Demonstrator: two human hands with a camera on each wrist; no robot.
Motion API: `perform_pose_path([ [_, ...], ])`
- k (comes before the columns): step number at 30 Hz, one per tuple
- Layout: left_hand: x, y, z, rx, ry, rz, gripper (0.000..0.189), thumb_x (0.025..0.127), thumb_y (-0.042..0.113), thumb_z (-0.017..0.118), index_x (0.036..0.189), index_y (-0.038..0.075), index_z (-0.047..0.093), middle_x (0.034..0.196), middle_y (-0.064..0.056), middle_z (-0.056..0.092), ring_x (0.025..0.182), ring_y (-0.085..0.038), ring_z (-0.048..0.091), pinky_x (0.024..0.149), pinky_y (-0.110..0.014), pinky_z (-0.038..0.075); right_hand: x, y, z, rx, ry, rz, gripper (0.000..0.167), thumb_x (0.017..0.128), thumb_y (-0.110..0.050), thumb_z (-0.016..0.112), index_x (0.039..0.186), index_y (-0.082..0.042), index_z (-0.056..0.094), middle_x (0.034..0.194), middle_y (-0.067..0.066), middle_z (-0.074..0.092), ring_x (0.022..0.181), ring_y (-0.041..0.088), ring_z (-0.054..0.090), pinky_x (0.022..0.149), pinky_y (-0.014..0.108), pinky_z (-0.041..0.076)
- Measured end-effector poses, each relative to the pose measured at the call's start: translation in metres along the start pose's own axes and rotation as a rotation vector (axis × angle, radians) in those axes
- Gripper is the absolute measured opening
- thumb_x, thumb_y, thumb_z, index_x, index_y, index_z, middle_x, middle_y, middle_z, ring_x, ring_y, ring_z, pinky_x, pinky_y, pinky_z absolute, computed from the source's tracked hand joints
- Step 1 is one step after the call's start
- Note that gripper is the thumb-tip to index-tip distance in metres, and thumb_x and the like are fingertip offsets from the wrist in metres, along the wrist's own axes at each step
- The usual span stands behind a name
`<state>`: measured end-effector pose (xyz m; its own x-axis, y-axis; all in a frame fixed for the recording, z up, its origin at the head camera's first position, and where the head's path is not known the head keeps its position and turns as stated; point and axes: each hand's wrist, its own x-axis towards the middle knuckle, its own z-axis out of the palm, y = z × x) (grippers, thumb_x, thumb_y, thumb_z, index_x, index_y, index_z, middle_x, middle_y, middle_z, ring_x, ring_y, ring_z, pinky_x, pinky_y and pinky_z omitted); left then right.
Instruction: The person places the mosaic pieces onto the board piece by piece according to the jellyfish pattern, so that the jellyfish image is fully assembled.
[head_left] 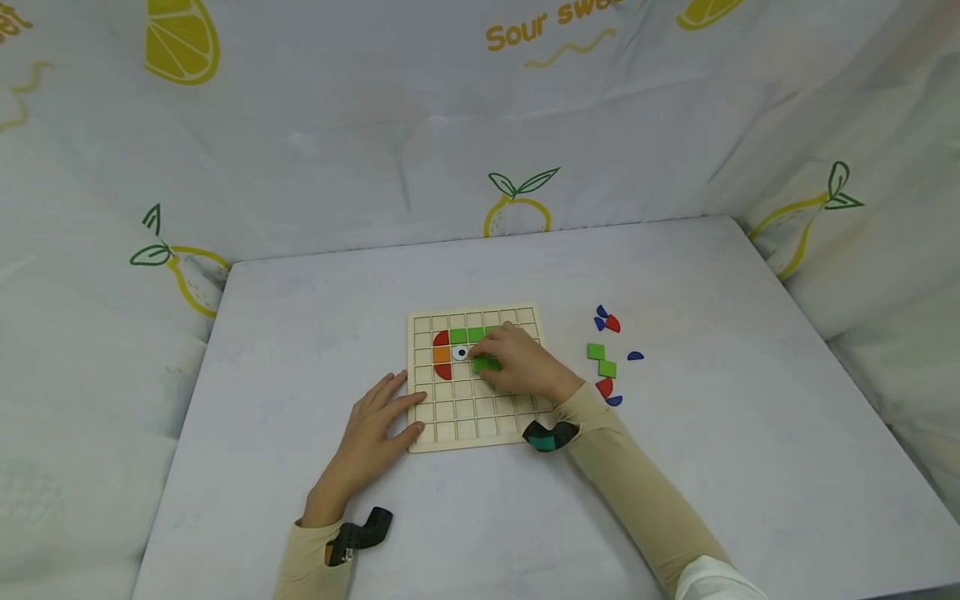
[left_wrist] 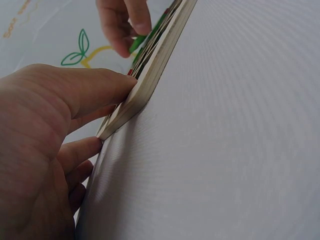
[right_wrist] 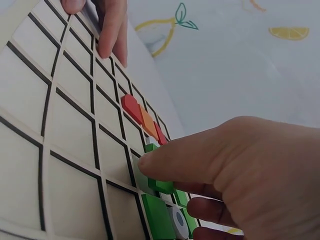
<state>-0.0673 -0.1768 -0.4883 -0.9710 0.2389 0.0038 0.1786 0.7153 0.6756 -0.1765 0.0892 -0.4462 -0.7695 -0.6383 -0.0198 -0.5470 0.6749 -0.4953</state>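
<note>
A light wooden grid board (head_left: 465, 433) lies on the table. My left hand (head_left: 375, 429) rests at its left edge, fingers spread, with the thumb on the rim in the left wrist view. Over the board, my right hand (head_left: 525, 362) pinches a green square tile (right_wrist: 161, 185) between thumb and fingers. Close by sit a round white eye tile (head_left: 461, 352), an orange square (head_left: 442, 354), red quarter-round tiles (head_left: 443, 372) and a row of green squares (head_left: 458, 335). Another round white tile (right_wrist: 178, 222) shows beside a green square in the right wrist view. The right hand hides some tiles.
Right of the board lie loose pieces: green squares (head_left: 607, 369), red quarter-rounds (head_left: 612, 323) and several blue pieces (head_left: 635, 356). The white table (head_left: 300, 333) is bordered by a lemon-printed curtain (head_left: 337, 167). Both wrists wear dark bands.
</note>
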Motion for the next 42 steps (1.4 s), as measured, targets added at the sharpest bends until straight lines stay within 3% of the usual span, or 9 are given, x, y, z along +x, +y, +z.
perform_pose_path([
  [20, 0.0, 0.0, 0.0, -0.001, 0.005, 0.004, 0.044, 0.092, 0.022, 0.074, 0.135, 0.016, 0.065, 0.163, -0.011, 0.038, 0.156, -0.036, 0.023, 0.12, -0.063, 0.02, -0.003, -0.007, 0.002, -0.09, -0.014, 0.018, 0.031, 0.093, -0.022, 0.074, 0.123, -0.015, 0.073, 0.12, 0.001, 0.069, 0.111, 0.021, 0.053, 0.098, 0.04, 0.046],
  [37, 0.0, -0.001, 0.001, 0.011, 0.012, 0.015, 0.044, 0.092, 0.022, 0.074, 0.135, 0.016, 0.066, 0.163, -0.011, 0.039, 0.155, -0.036, 0.024, 0.12, -0.064, 0.021, -0.003, -0.007, -0.001, -0.043, -0.047, 0.002, 0.034, 0.092, -0.022, 0.074, 0.125, -0.012, 0.071, 0.123, 0.005, 0.069, 0.117, 0.024, 0.055, 0.104, 0.041, 0.047],
  [42, 0.0, -0.001, 0.001, 0.009, 0.016, 0.022, 0.044, 0.092, 0.022, 0.074, 0.134, 0.015, 0.066, 0.162, -0.012, 0.039, 0.155, -0.036, 0.024, 0.119, -0.064, 0.022, -0.004, -0.009, -0.01, 0.046, -0.051, 0.03, 0.034, 0.093, -0.021, 0.071, 0.126, -0.011, 0.071, 0.123, 0.003, 0.07, 0.109, 0.022, 0.055, 0.094, 0.037, 0.05],
])
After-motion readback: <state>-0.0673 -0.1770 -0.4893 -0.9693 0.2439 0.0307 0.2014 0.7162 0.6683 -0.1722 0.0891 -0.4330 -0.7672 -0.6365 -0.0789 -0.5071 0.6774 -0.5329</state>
